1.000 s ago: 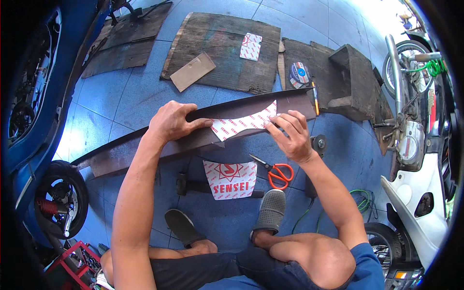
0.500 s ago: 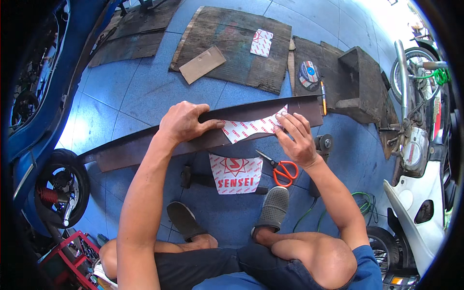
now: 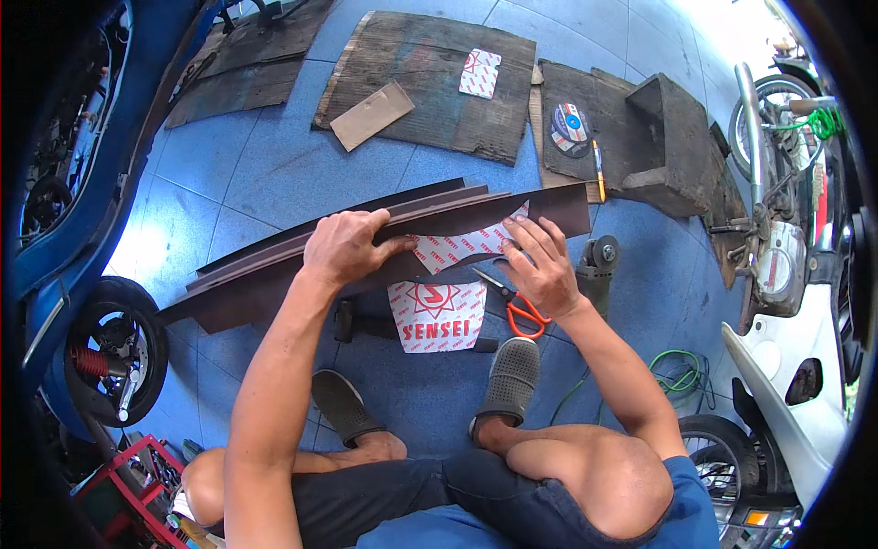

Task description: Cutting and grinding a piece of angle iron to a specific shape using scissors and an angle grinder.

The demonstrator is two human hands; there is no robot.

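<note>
A long dark metal channel (image 3: 229,279) lies crosswise before me, tilted, with several lengthwise edges showing. A white cut-paper template with red print (image 3: 448,249) lies against its near face. My left hand (image 3: 346,245) grips the metal's top edge, its thumb at the template's left end. My right hand (image 3: 541,270) holds the template's right end against the metal with bent fingertips. Below sit a printed white paper piece (image 3: 437,320), red-handled scissors (image 3: 529,322) and a dark hammer (image 3: 344,322) partly hidden by the paper.
An angle grinder (image 3: 598,265), wooden boards (image 3: 416,69) with cardboard (image 3: 370,116), abrasive discs (image 3: 569,130), a pen (image 3: 599,169) and a wooden box (image 3: 668,146) lie around. Motorcycles (image 3: 782,256) flank me; a green cord (image 3: 681,371) coils at right; a red frame (image 3: 123,471) sits lower left.
The metal channel has tilted so its near face stands more upright and more edges show behind it. Both hands moved with it, still on the template.
</note>
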